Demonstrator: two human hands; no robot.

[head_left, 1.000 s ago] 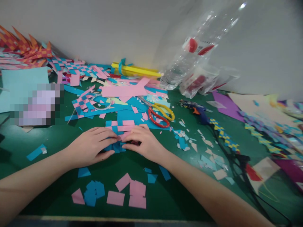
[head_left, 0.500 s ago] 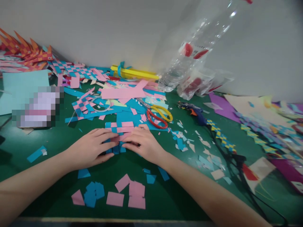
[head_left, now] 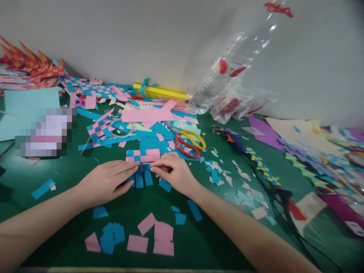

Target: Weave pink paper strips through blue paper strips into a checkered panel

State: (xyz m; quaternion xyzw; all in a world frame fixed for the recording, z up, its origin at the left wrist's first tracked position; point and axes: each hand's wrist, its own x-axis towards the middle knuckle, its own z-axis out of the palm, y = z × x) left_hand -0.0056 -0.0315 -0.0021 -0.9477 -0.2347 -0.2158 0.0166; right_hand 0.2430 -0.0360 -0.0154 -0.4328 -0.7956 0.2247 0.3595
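A small woven piece of pink and blue paper strips lies on the green table, its loose blue strip ends pointing toward me. My left hand rests flat over the left side of the weave, fingers stretched out and the thumb low. From the right, my right hand pinches at the edge of a paper strip in the weave, thumb and forefinger close together. The fingers partly hide the spot where the strips cross.
Scissors with red and yellow handles lie behind the weave. A phone is at left, and a plastic bottle leans by the wall. A glue gun with its cord sits right. Cut paper pieces lie in front.
My left hand has slid slightly left and down, and the gap between my fingertips has widened. More of the blue strip ends shows. The view has tilted slightly.
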